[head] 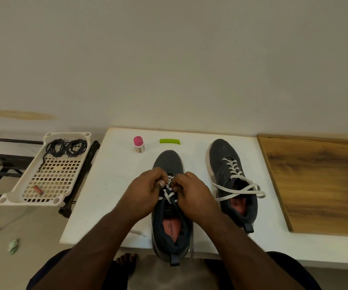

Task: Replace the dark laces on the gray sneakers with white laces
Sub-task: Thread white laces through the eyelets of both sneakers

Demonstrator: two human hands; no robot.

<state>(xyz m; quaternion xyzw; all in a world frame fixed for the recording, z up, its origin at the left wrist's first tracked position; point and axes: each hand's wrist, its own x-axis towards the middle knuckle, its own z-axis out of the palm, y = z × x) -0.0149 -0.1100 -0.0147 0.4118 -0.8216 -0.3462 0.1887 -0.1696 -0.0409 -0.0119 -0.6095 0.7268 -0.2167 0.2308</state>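
Lacing near sneaker (pixel 170 208); both hands (pixel 146 193)

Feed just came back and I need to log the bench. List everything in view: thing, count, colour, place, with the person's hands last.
sneakers: 2, dark gray; near one under the hands, part-laced; other to its right, laced, ends loose
white laces: 2; one in near sneaker, one in right sneaker
dark laces: 2 coils, black, far end of tray
tray: 1, white, perforated, on black rack left of table
small brown item: 1, in tray's near end
bottle: 1, pink cap, table's far edge
green piece: 1, lime, right of bottle
table: 1, white
wooden board: 1, brown, right
left hand: pinching white lace
right hand: pinching white lace
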